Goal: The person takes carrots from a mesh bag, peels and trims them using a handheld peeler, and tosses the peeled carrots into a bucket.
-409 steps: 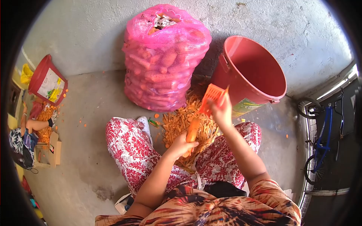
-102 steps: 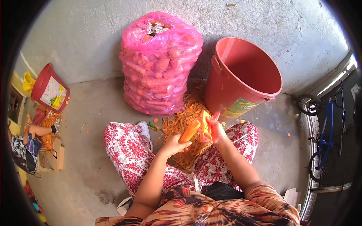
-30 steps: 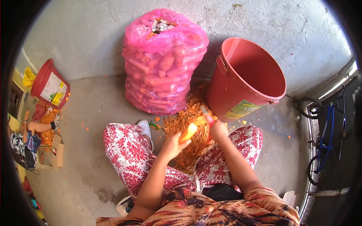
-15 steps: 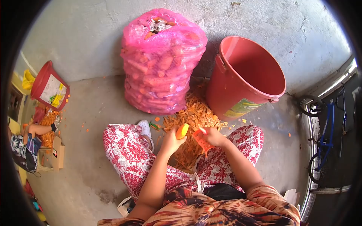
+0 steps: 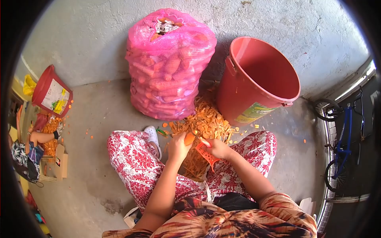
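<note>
My left hand is closed around a carrot, whose orange side points up and away from me. Just to its right, my right hand grips an orange peeler with a perforated body. The peeler's upper end is close to the carrot; whether they touch I cannot tell. Beneath both hands, a heap of carrot peelings spreads over the floor between my crossed legs.
A pink mesh sack full of carrots stands against the wall. Beside it is a tall red bucket. At far left, another person sits near a second red bucket and peelings. A blue bicycle is at right.
The carrot has turned in my left hand, its bright yellow face giving way to a darker orange side. My right hand has brought the peeler slightly left, nearer the carrot.
</note>
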Demonstrator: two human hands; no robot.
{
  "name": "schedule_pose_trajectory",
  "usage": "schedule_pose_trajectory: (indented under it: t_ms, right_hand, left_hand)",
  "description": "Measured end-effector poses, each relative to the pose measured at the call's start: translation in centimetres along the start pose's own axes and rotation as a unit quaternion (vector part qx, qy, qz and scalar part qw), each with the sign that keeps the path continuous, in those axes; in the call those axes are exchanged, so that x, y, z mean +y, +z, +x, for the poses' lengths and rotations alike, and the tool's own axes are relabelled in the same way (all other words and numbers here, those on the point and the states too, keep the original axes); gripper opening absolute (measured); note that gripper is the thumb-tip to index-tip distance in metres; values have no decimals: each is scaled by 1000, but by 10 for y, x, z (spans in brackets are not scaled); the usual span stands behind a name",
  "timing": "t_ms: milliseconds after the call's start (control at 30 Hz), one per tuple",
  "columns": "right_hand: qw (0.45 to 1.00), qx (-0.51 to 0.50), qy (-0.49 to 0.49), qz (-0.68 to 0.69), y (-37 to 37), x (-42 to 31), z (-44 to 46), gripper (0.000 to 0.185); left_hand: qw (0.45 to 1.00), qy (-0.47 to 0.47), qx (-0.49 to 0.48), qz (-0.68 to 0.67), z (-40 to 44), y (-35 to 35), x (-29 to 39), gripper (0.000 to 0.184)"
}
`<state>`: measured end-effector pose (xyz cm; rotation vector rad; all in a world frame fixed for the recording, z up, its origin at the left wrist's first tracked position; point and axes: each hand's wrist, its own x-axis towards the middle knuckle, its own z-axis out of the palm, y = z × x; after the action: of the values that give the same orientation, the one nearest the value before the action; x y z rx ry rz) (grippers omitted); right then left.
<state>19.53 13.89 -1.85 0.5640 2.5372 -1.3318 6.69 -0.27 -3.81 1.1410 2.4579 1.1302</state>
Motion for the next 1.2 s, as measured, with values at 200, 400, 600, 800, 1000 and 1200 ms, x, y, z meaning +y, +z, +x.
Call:
schedule_pose_trajectory:
  t_ms: [200,400,600,800,1000,1200]
  right_hand:
    - [1000,14,1,-9,2,-1,-1,28]
    - [998,35,16,-43,0,-5,-1,23]
    - [994,83,42,-64,9,1,8,23]
    - [971,-56,131,-191,3,41,24,21]
    - [929,-239,186,-214,28,53,19,22]
    - [938,-185,114,-271,30,82,40,25]
  left_hand:
    - [1000,-8,-3,16,1,-1,1,34]
    - [999,-5,-2,33,0,-5,6,35]
    - [998,4,42,-45,-1,0,6,30]
    - [988,10,77,-134,2,-9,14,25]
    - [962,-69,-258,-58,6,-5,3,41]
    - [881,312,-356,13,114,-15,124,35]
